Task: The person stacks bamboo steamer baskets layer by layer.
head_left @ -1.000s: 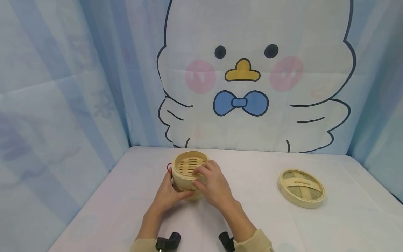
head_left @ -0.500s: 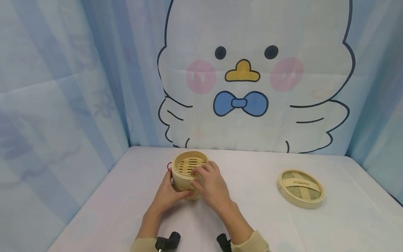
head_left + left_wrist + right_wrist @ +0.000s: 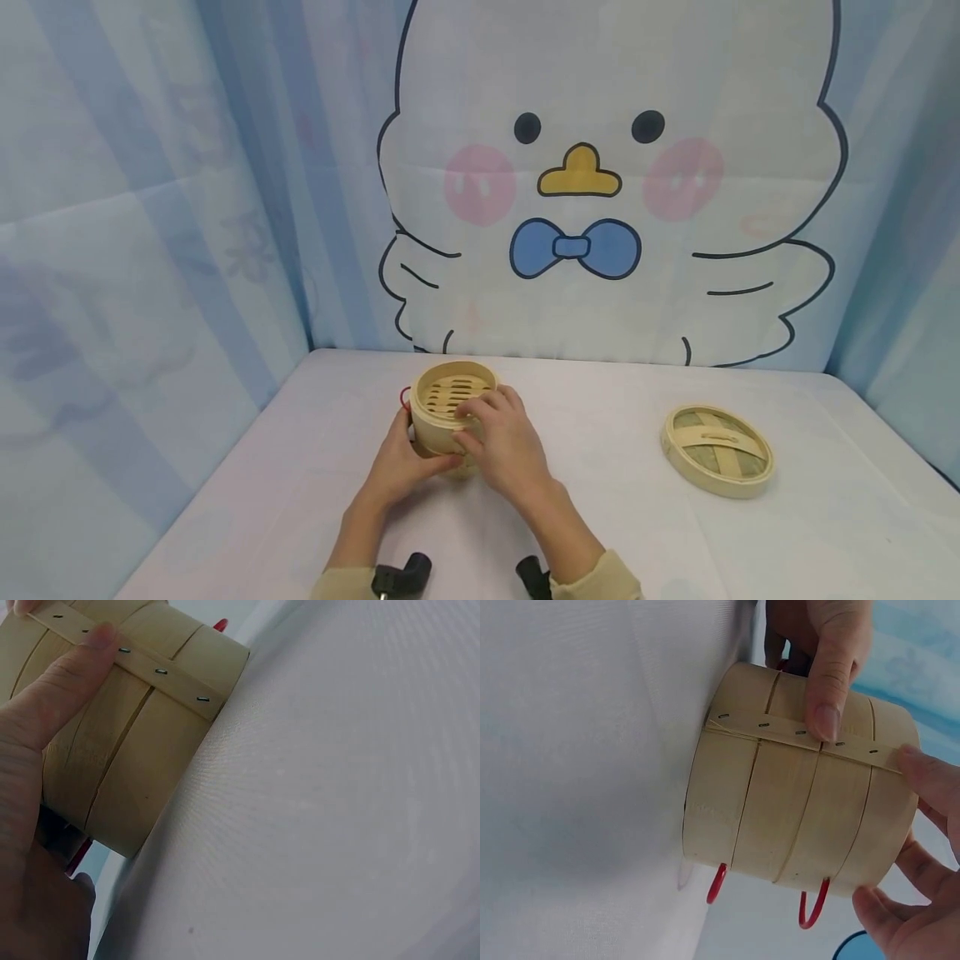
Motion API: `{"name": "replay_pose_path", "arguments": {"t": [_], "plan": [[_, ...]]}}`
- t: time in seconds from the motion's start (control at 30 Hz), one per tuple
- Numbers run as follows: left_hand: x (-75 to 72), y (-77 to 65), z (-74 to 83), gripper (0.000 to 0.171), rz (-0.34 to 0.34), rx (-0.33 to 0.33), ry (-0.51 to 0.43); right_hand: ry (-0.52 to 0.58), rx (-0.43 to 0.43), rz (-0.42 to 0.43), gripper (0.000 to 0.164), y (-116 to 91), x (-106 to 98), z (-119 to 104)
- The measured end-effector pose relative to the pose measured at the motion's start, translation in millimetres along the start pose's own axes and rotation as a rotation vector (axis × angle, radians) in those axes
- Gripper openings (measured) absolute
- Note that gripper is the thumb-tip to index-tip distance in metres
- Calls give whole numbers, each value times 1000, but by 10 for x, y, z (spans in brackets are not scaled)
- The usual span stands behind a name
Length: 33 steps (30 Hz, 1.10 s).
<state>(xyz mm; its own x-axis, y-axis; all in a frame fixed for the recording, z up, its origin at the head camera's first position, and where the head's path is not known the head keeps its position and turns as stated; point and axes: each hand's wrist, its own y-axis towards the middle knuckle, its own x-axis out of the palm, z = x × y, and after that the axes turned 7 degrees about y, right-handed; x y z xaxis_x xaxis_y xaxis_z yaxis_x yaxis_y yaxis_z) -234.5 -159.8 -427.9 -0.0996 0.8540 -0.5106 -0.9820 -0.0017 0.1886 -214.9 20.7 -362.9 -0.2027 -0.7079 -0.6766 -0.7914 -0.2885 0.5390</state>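
A pale bamboo steamer (image 3: 435, 435) of stacked round tiers stands on the table, left of centre, its slatted top tier uncovered. My left hand (image 3: 400, 467) grips its lower left side, the thumb (image 3: 71, 686) lying across the stapled band in the left wrist view. At the upper tier's right front edge, my right hand (image 3: 512, 450) pinches the rim, thumb outside and fingers over the top. Red loops (image 3: 815, 906) stick out of the steamer wall (image 3: 787, 802) in the right wrist view. The left hand's other fingers are mostly hidden behind the steamer.
A round bamboo lid (image 3: 717, 450) with a strap handle lies apart on the right of the white table (image 3: 585, 500). Printed blue and white curtains (image 3: 187, 250) enclose the table's back and sides. Black camera mounts (image 3: 402, 575) sit at the wrists.
Over the last second my right hand has shifted very slightly left at the rim. The left hand, steamer and lid look unmoved.
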Motion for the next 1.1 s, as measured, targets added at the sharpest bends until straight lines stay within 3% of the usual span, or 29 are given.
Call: {"name": "replay_pose_path", "arguments": {"t": [0.4,0.67,1.1], "plan": [[27,6,-6,116,-1,-8,-2,9,6,-12,20,-11,-32,12],[-41,-3,7,128,6,-49,-35,84,0,-18,20,-23,-52,20],[-170,-1,69,133,35,-13,41,69,0,9,49,-86,-313,117]]}}
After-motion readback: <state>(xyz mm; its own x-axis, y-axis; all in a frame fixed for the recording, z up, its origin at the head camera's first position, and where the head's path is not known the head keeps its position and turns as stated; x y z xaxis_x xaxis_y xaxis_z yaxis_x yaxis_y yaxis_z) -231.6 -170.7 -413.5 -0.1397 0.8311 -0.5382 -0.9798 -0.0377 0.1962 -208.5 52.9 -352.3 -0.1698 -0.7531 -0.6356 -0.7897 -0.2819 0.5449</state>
